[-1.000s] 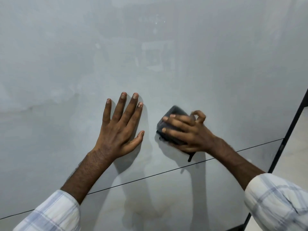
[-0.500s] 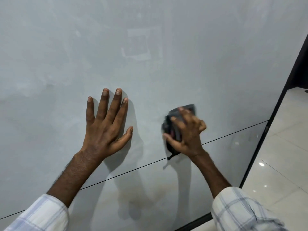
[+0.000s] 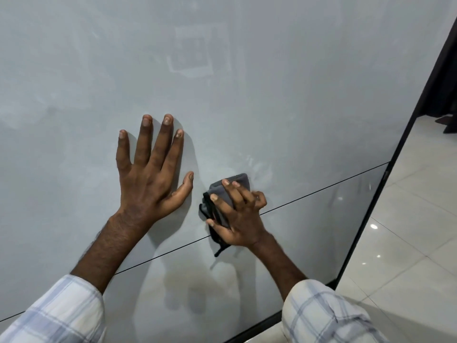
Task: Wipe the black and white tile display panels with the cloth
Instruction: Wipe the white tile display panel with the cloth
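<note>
A pale grey, glossy panel [image 3: 284, 90] fills most of my view, standing upright in front of the camera. The left hand [image 3: 148, 186] lies flat against it, fingers [image 3: 162, 147] straight and spread apart and thumb out to the right, holding nothing.

Just beside it, not touching, the right hand [image 3: 241, 221] presses a dark grey cloth [image 3: 241, 180] onto the panel. Its fingers are bent over the bunched cloth and the thumb pins the lower left edge, so the cloth is gripped against the panel. A black strip of it hangs out below the palm. The cloth sits on the thin dark seam [image 3: 321, 189] that slants across the panel, with most of it above the line.

Both forearms come up from checked sleeves [image 3: 61, 315] at the bottom. A thin black frame [image 3: 365, 219] edges the panel on the right, and beyond it I see a shiny pale tiled floor [image 3: 408, 243]. Faint shadows of the arms fall on the panel below the hands.
</note>
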The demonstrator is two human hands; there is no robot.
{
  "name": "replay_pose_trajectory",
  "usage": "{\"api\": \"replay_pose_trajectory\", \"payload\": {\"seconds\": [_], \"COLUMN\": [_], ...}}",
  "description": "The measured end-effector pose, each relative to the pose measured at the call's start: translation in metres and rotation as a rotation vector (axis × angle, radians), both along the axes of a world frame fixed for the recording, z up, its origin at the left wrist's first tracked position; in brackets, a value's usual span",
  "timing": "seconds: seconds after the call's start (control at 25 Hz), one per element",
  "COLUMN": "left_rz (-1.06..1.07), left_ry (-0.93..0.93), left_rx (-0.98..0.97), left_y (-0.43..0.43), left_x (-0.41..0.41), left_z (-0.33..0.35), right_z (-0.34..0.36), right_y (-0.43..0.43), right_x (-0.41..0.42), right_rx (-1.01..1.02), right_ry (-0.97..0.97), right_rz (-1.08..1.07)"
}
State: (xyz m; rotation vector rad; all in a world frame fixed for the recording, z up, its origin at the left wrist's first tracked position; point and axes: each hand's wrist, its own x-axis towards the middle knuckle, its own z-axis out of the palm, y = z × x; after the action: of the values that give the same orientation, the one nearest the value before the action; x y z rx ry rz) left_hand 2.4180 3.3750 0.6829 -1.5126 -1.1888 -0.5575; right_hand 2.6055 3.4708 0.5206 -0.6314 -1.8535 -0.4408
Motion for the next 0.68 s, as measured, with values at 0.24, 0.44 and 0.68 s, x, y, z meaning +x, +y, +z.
{"api": "replay_pose_trajectory", "payload": {"seconds": [0.24,0.44,0.68], "left_rz": [-0.021,-0.03,-0.06], "left_ry": [-0.013,-0.021,-0.017], "left_rx": [0.005,0.004,0.02], "left_y": [0.0,-0.001,0.001], "left_x": [-0.001,0.0,0.0], "left_z": [-0.001,-0.001,-0.004], "right_z": [-0.026,0.022,0.016], "right_y": [0.008,-0.029,0.021], "right_x": [0.007,-0.039,0.025], "right_rx": [-0.786,-0.603,-0.081], "right_ry": [1.078,0.734,0.088], "right_rz": [-0.224,-0.186,-0.111]}}
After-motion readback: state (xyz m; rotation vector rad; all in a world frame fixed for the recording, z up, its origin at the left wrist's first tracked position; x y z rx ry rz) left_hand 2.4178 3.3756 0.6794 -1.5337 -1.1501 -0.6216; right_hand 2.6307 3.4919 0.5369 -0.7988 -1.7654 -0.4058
